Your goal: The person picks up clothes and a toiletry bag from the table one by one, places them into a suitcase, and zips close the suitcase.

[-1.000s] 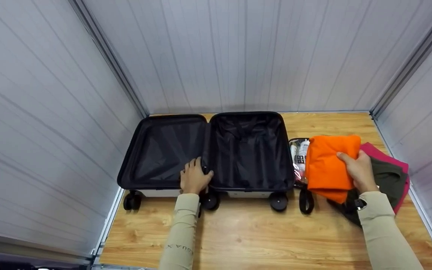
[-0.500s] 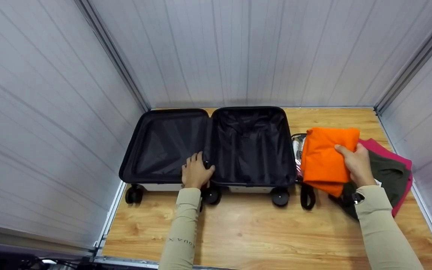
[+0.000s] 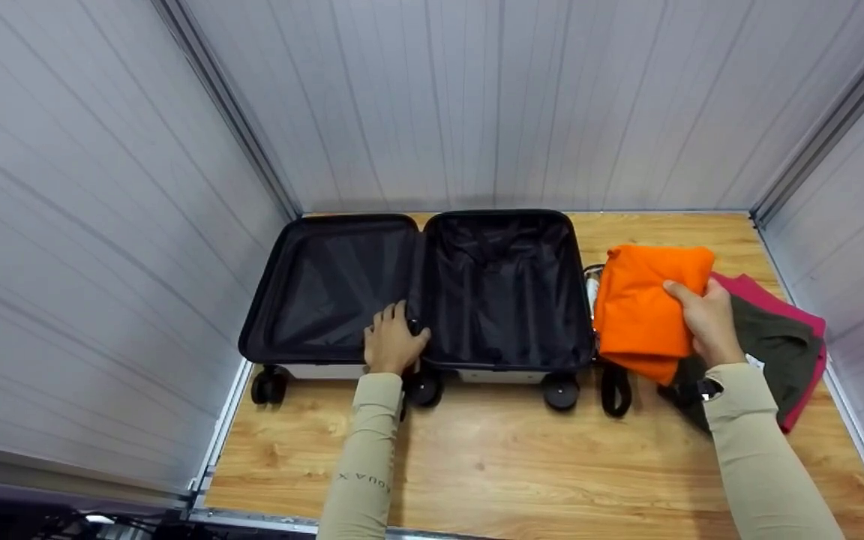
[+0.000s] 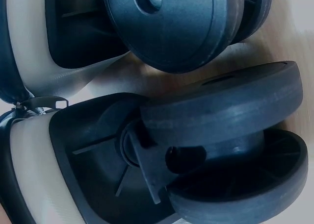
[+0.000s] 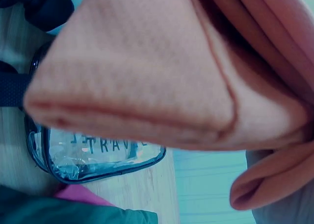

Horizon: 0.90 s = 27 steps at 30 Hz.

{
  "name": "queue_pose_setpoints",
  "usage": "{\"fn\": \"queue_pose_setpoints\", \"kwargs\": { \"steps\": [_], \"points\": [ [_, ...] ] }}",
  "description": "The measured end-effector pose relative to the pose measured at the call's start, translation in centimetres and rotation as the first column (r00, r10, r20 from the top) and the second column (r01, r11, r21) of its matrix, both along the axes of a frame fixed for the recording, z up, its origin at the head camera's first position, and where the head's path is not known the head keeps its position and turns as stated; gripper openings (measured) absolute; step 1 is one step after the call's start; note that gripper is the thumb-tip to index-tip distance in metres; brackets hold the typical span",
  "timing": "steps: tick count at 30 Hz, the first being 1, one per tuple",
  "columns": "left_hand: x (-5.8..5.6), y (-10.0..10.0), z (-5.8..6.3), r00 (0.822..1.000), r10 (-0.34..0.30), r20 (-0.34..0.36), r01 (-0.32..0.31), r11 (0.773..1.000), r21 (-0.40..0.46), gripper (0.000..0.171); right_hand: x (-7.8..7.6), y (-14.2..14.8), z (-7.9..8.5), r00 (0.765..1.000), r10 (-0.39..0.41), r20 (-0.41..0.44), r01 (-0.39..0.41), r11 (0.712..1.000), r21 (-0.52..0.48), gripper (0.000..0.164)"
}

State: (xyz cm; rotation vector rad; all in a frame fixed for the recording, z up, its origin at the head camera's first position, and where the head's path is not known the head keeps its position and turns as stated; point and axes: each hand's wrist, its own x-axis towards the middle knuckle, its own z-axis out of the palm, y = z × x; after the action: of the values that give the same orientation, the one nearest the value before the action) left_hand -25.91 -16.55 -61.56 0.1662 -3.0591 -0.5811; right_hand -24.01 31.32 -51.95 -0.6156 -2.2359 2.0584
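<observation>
Orange fabric catches my eye first: a folded garment (image 3: pixel 646 311), pinched near its right edge by the right hand (image 3: pixel 711 319), thumb on top, other fingers hidden from me underneath. It reaches leftward from those fingers across a clear zippered pouch (image 5: pixel 105 162). Held at one side only, the layers could slip apart, and the loose corner below the thumb could sag open. Any low sweep to the left might snag that corner on the pouch or on the open suitcase's rim (image 3: pixel 583 285). Right of the fingers and under the wrist lie an olive-green garment (image 3: pixel 784 352) and a pink one (image 3: pixel 758 292); the watch (image 3: pixel 708 388) might drag them along.

The left hand (image 3: pixel 391 343) rests over the suitcase's hinge side, fingers laid forward, thumb apart; leaning hard there could shift the case, and a closing half would trap them.

As for writing, the pouch shows "TRAV" before the cloth's edge cuts in, and the left sleeve (image 3: pixel 364 457) seems to say "AQUA X". On the white tag (image 3: pixel 754 362) beside the right wrist, nothing's legible.
</observation>
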Motion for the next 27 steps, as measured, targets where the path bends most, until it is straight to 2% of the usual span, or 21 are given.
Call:
{"fn": "queue_pose_setpoints", "kwargs": {
  "steps": [8,19,27],
  "points": [
    [0.3,-0.1,-0.1,1.000,0.006,-0.008,-0.006,1.000,0.005,0.076,-0.4,-1.0,0.2,1.000,-0.016,-0.014,0.016,1.000,0.002,0.030],
    [0.3,0.0,-0.4,1.000,0.007,-0.023,-0.007,1.000,0.012,0.076,-0.9,-2.9,1.2,0.998,0.039,-0.044,-0.043,0.995,-0.094,0.039],
    [0.3,0.2,-0.6,1.000,0.005,-0.028,-0.004,1.000,0.023,0.075,-1.3,-3.6,0.9,0.998,0.035,-0.044,-0.040,0.992,-0.118,0.034]
  ]
}}
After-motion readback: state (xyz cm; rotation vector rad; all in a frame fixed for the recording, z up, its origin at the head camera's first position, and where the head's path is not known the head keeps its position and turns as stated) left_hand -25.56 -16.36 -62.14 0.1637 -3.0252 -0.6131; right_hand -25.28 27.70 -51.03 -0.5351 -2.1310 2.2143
